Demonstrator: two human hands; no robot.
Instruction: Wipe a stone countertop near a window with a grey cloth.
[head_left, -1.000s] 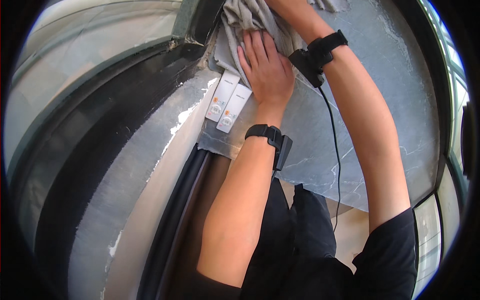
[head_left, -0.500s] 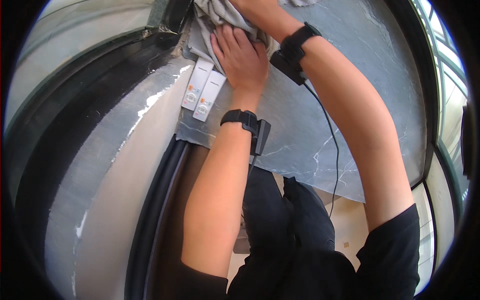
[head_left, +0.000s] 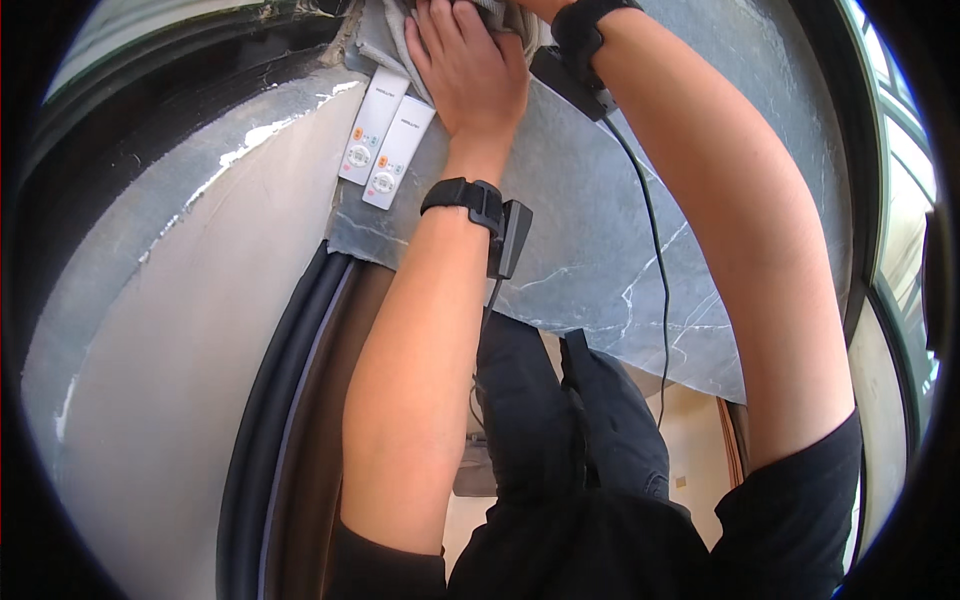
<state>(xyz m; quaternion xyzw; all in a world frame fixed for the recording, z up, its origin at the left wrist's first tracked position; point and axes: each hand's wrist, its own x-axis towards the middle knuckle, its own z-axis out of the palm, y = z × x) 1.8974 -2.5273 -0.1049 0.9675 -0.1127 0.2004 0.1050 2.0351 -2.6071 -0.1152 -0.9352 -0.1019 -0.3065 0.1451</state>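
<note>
A grey cloth (head_left: 383, 38) lies bunched on the grey marble-patterned slab at the top of the view, its upper part out of frame. My left hand (head_left: 470, 75) rests flat on it, fingers stretched out and pointing away from me. Only the heel and wrist side of my right hand (head_left: 541, 8) shows at the top edge, just right of the cloth; its fingers are out of sight. Two white remote controls, one left (head_left: 372, 128) and one right (head_left: 399, 152), lie side by side just below the cloth, left of my left wrist.
The grey marble-patterned slab (head_left: 600, 240) ends at a curved front edge before my legs. Black wrist straps with small boxes trail a black cable (head_left: 650, 235) across it. A pale wall with chipped paint (head_left: 200, 260) stands left, a dark window frame (head_left: 868, 250) right.
The whole view has shifted, so the cloth, remotes and both hands sit higher in the picture. More of my right hand has left the frame. My left hand stays on the cloth.
</note>
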